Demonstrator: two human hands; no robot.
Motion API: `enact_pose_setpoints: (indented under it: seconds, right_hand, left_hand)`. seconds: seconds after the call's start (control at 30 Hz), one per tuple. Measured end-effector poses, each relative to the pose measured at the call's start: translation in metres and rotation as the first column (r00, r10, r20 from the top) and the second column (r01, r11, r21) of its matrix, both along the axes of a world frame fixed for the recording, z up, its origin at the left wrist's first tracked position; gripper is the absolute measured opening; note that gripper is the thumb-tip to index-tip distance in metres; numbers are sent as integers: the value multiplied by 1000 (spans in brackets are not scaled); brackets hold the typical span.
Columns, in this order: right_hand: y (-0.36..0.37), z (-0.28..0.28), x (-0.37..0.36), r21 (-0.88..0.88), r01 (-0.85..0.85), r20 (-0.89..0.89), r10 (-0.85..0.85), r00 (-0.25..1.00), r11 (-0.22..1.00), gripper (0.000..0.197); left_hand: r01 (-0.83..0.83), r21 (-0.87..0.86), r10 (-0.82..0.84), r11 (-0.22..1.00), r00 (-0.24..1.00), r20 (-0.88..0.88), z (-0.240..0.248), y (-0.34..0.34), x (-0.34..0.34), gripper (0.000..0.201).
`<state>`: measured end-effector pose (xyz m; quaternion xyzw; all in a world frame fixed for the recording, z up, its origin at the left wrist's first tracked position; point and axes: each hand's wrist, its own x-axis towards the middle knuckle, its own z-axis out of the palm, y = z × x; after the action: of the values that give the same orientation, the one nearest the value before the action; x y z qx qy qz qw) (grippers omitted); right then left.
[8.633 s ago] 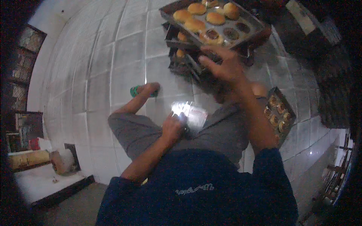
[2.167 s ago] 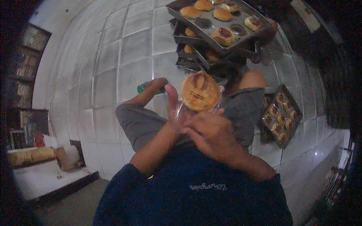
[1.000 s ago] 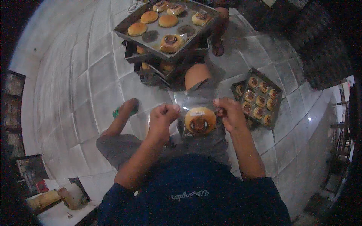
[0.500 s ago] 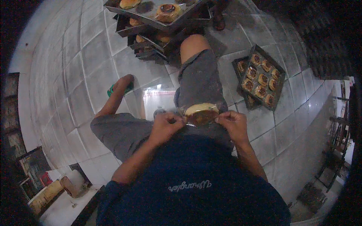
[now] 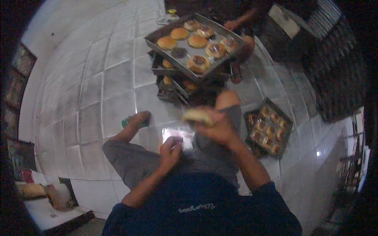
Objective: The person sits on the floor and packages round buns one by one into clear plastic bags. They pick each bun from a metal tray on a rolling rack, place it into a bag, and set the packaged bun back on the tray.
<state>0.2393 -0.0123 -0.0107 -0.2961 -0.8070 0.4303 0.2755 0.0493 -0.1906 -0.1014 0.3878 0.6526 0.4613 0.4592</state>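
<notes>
My right hand [image 5: 218,128] grips a pale, round bun [image 5: 197,115], raised in front of my knee; both are smeared by motion. A wrapper on the bun is too blurred to make out now. My left hand [image 5: 170,152] hovers over my lap, loosely curled with fingers and thumb apart, and nothing shows in it. Just past its fingers lies a shiny stack of clear plastic bags [image 5: 189,137]. Ahead, a metal tray [image 5: 185,67] holds several golden buns [image 5: 197,41], some with dark swirled tops in clear wrapping.
Under the top tray, more trays of buns [image 5: 165,84] are stacked askew. To my right on the tiled floor [image 5: 118,84] sits another tray [image 5: 284,118] of wrapped buns over a second one. Another person's hand [image 5: 232,24] is behind the stack.
Both hands were pinching the ends of a wrapped bun at my lap. Now the right hand has carried a bun forward and the left has let go. My view has tilted up.
</notes>
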Motion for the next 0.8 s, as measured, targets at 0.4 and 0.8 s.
enact_pose_setpoints:
  seconds: [0.4,0.8]
  right_hand:
    - [123,51,-127,255,-114,17,113,993,960,49]
    - [-43,-63,-57,-242,-6,246,67,967,970,30]
  left_hand:
    - [290,-138,-245,947,372,-896,-67,1,-33,33]
    - [316,305,-52,898,765,-642,31,-29,-14,33]
